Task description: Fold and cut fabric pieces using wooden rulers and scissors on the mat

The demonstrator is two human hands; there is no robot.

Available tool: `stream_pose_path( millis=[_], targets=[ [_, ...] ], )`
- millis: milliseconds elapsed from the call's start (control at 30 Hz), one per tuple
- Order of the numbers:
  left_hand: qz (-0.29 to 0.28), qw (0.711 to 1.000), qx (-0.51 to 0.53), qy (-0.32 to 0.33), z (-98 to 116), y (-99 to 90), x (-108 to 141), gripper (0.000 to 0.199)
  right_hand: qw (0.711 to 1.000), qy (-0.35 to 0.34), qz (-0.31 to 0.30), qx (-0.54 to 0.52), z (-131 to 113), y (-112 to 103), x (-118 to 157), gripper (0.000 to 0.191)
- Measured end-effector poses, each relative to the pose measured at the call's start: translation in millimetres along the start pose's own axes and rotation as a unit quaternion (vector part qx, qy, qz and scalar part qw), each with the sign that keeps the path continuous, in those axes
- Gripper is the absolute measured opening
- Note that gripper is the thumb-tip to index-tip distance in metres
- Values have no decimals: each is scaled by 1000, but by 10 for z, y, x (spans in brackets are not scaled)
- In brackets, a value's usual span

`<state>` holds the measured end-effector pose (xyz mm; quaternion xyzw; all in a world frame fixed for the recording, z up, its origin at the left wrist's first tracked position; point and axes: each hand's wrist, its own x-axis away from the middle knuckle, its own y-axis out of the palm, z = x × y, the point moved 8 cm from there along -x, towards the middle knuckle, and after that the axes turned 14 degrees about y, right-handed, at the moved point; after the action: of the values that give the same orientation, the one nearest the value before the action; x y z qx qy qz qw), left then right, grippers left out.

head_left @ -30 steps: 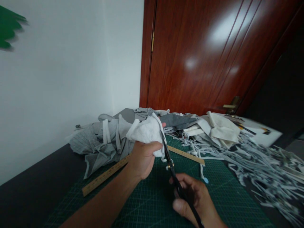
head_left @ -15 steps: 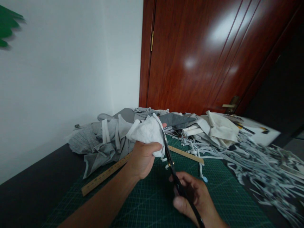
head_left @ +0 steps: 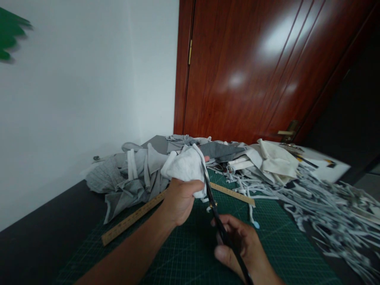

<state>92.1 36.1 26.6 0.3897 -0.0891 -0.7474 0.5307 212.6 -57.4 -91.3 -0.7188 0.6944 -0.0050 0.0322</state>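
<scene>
My left hand (head_left: 181, 200) is closed on a bunched piece of pale grey-white fabric (head_left: 185, 166), its thumb lying across the front. One fingertip shows past the cloth's right side. My right hand (head_left: 240, 243) grips a pair of black scissors (head_left: 221, 225) by the handles, though part of the grip is hidden. The long blades point up and away, along the fabric's right edge, touching it or very near. Below both hands lies a green cutting mat (head_left: 190, 245) with grid lines.
A wooden ruler (head_left: 133, 219) and another wooden ruler end (head_left: 233, 194) lie on the mat. Grey fabric pieces (head_left: 142, 170) are heaped at left. Cream cloth (head_left: 279, 162) and many cut strips (head_left: 335, 209) cover the right side. A red-brown door (head_left: 237, 71) stands behind.
My left hand and the fabric have shifted slightly to the right. The scissors' handles have moved a little left with my right hand, and the blades stay at the cloth's edge.
</scene>
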Motion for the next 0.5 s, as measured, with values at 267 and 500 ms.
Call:
stream_pose_path(
  millis=[267,500],
  targets=[
    [10,1000,10,-6,-17,-15,29,78,1000,1,11,6,-5,-7,18,54],
    [20,1000,14,-3,11,-30,5,80,999,2,26,35,-11,-14,22,47]
  ],
)
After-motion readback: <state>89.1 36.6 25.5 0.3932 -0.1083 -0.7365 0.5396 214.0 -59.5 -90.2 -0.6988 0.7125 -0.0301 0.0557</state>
